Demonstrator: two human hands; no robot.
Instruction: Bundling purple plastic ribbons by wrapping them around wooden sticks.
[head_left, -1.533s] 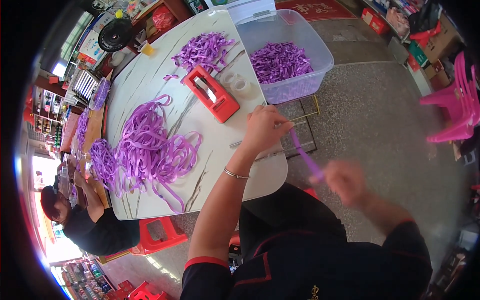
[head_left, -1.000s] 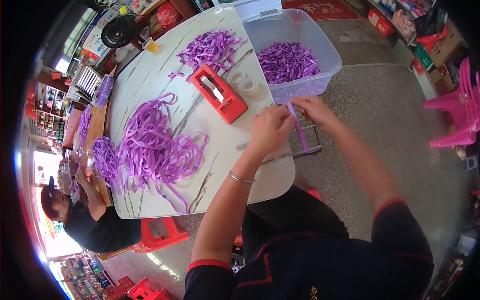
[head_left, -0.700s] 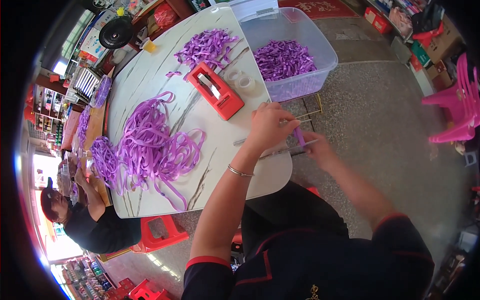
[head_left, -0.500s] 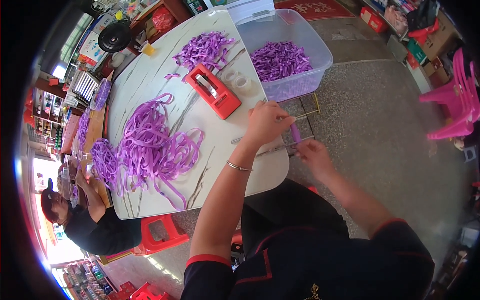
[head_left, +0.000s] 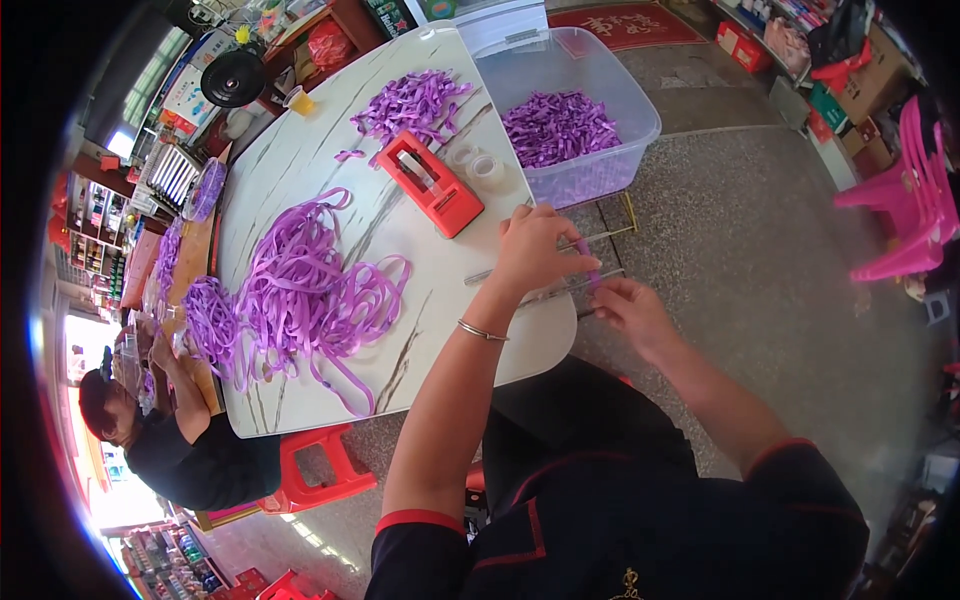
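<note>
Two thin metal rods (head_left: 609,234) reach out past the right edge of the table, with a short piece of purple ribbon (head_left: 588,262) between them. My left hand (head_left: 540,245) bends over the upper rod, thumb and fingers closed on the ribbon. Just below and to the right, my right hand (head_left: 625,305) pinches the ribbon's lower end by the other rod. The fingertips partly cover the ribbon. Nearest to my left hand on the tabletop is a red tape dispenser (head_left: 430,185), with clear tape rolls (head_left: 485,168) beside it.
A loose heap of long purple ribbons (head_left: 300,280) lies on the marble-patterned table (head_left: 440,340). Farther back is a pile of short ribbon loops (head_left: 410,105). A clear plastic bin (head_left: 600,178) holding more loops stands at the right. Another person (head_left: 190,450) sits at the left.
My left thumb and fingers have come down closer to my right hand. The ribbon between the rods showed as a broad band before and now looks narrower and more covered.
</note>
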